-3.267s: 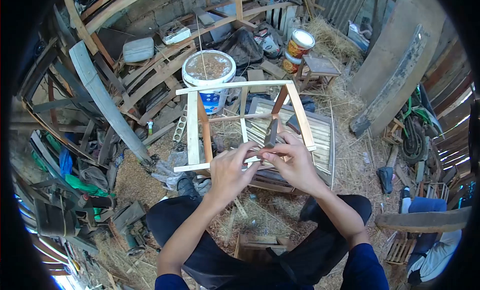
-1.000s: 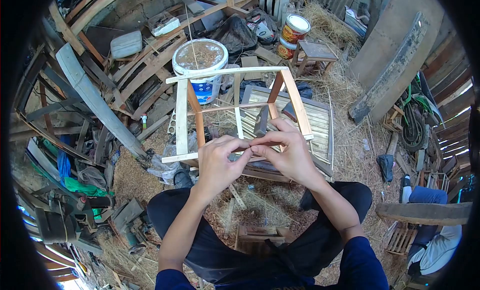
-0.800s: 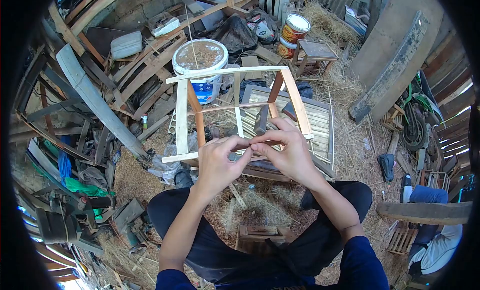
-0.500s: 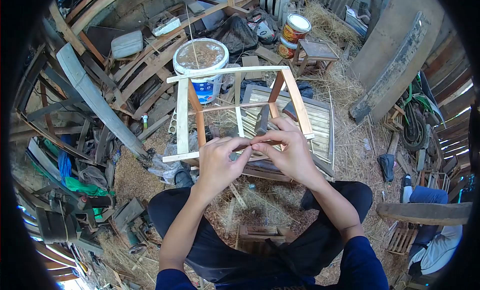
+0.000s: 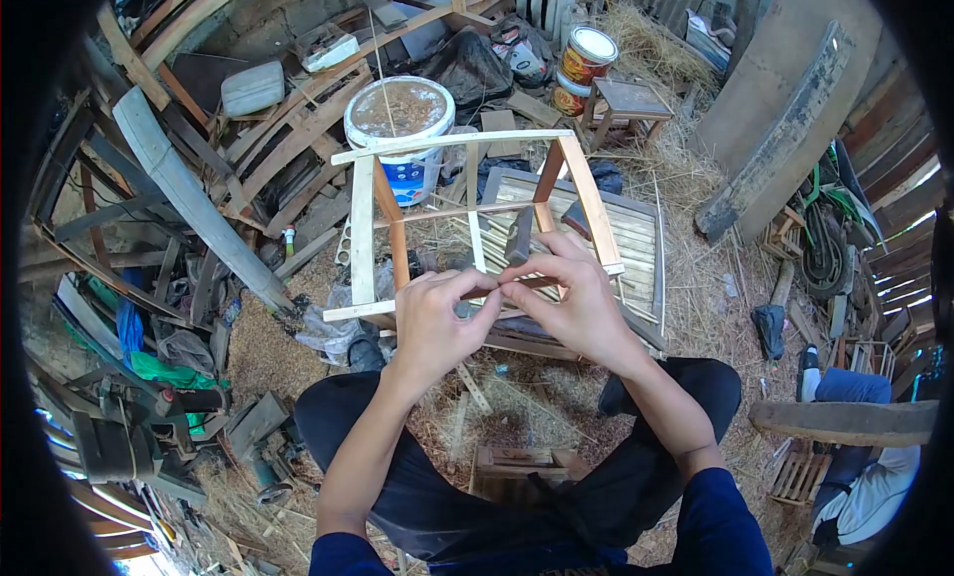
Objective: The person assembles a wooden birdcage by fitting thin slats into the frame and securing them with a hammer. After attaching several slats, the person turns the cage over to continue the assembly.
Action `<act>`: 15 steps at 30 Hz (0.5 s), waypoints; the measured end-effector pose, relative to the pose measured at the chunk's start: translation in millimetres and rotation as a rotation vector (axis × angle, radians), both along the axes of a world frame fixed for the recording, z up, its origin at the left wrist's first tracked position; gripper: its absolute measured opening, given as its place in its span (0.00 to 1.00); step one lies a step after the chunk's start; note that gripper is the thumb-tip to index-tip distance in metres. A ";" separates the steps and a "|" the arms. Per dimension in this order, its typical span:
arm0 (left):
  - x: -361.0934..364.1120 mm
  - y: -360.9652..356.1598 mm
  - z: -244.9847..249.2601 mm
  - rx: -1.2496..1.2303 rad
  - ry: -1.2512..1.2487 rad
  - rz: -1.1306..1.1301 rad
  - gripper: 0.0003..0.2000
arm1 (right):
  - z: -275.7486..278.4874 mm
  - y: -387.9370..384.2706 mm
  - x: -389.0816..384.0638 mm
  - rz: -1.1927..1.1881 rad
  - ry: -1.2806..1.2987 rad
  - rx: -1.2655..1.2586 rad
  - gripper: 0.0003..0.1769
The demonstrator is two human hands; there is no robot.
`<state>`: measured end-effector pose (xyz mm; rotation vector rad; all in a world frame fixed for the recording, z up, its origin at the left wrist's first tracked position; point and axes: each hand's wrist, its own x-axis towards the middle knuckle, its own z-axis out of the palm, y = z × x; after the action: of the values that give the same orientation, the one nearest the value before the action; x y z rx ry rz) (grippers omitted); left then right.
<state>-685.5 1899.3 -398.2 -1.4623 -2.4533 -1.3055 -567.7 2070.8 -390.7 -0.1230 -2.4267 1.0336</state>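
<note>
My left hand (image 5: pixel 437 313) and my right hand (image 5: pixel 566 293) meet at the near side of a wooden frame (image 5: pixel 363 228), fingertips nearly touching. Each hand is closed in a pinch; whatever lies between the fingertips is too small to make out. A hammer's dark head (image 5: pixel 519 236) stands up just beyond my right fingers, its handle apparently under that hand. Beneath and behind the frame lies a slatted panel (image 5: pixel 631 243) with a grey border.
Beyond the frame stands a large white and blue bucket (image 5: pixel 402 173). Two stacked paint cans (image 5: pixel 586 54) and a small stool (image 5: pixel 633 101) are farther back. A curved timber (image 5: pixel 199 198) leans at left. Another person's leg (image 5: pixel 853 389) shows at right, near a thick plank (image 5: pixel 845 424).
Both hands stay at the same place, with only slight shifts of the fingers. The hammer head has tilted very slightly.
</note>
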 end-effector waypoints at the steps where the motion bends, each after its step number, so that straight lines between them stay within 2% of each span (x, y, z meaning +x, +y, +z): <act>1: 0.1 0.1 0.3 0.004 0.000 0.001 0.05 | 2.2 1.2 1.2 0.019 0.014 0.045 0.12; 4: -1.2 -0.3 -1.2 -0.008 -0.033 0.020 0.05 | 16.4 4.0 10.2 0.032 -0.140 -0.122 0.19; 7: 0.4 -1.2 2.2 -0.011 -0.067 0.024 0.05 | 20.8 0.1 16.9 -0.072 -0.132 -0.161 0.24; 10: -1.3 -1.9 0.9 0.008 -0.054 0.010 0.06 | 32.8 -1.6 20.3 0.038 0.152 -0.023 0.26; 11: -2.9 -1.3 -5.6 0.026 -0.061 0.005 0.06 | 35.4 4.6 22.0 0.067 0.147 0.103 0.33; 14: -2.8 -2.1 -5.0 0.038 -0.030 0.005 0.06 | 68.6 8.4 29.3 0.091 -0.089 0.282 0.41; 15: -1.2 -3.6 -0.9 0.005 -0.039 0.005 0.06 | 67.3 10.6 28.1 0.074 -0.085 0.261 0.44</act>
<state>-686.7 1895.8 -399.0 -1.4427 -2.4740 -1.3502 -539.6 2081.4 -323.3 0.0121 -2.6358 0.7459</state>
